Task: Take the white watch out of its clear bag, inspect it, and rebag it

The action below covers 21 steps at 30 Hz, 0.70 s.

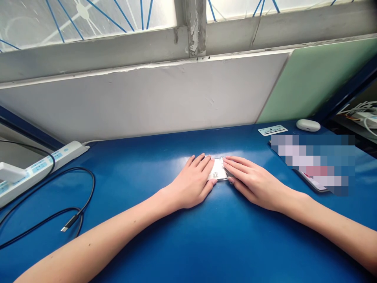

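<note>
A small white packet (217, 169) with silvery edges and a printed square code lies on the blue table between my two hands. My left hand (191, 181) rests flat with its fingers spread, the index finger and thumb over the packet's left end. The fingers of my right hand (255, 179) are close together, and with the thumb they take the packet's right end at its upper and lower corners. Both ends of the packet are partly hidden under the fingers.
A white power strip (44, 167) and a black cable (93, 181) with a USB-C plug lie on the left. On the right are a phone-like slab (312, 184), partly blurred out, a printed card (272, 130) and a white earbud case (308, 125). A wall panel (147, 102) borders the table's back.
</note>
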Each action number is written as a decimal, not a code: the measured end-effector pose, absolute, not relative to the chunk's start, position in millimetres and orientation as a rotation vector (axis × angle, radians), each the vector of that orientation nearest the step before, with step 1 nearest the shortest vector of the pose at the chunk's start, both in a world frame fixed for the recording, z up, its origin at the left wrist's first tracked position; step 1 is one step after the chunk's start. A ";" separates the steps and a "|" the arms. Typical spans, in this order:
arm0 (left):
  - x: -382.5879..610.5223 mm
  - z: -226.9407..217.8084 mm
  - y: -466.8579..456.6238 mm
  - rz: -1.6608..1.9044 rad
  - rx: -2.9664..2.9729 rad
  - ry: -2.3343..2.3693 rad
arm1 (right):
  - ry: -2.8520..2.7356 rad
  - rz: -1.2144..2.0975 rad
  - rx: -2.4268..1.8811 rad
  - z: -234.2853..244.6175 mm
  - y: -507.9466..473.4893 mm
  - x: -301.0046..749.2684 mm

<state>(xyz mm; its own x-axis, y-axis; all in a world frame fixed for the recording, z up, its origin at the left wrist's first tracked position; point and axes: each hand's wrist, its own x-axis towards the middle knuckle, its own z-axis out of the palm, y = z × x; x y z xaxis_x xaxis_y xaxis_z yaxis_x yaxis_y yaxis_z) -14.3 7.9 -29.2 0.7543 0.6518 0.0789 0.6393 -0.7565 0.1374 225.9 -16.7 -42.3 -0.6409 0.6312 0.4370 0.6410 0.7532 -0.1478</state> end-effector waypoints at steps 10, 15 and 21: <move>-14.2 -28.9 8.0 0.174 2.853 1.045 | -2.359 0.272 -0.961 -45.3 -13.2 229.9; -13.8 -29.2 8.1 0.179 2.842 1.049 | -2.394 0.146 -0.953 -45.2 -14.5 228.3; -13.7 -30.0 8.2 0.184 2.831 1.060 | -2.396 0.042 -0.958 -45.7 -16.7 225.4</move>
<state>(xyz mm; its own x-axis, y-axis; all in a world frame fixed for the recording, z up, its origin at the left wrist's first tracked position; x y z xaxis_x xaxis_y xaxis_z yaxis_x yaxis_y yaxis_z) -13.7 8.2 -30.0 0.7485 0.6590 0.0734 0.6453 -0.7494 0.1482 225.4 -16.7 -45.7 -0.5924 0.6451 0.4825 0.6278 0.7451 -0.2254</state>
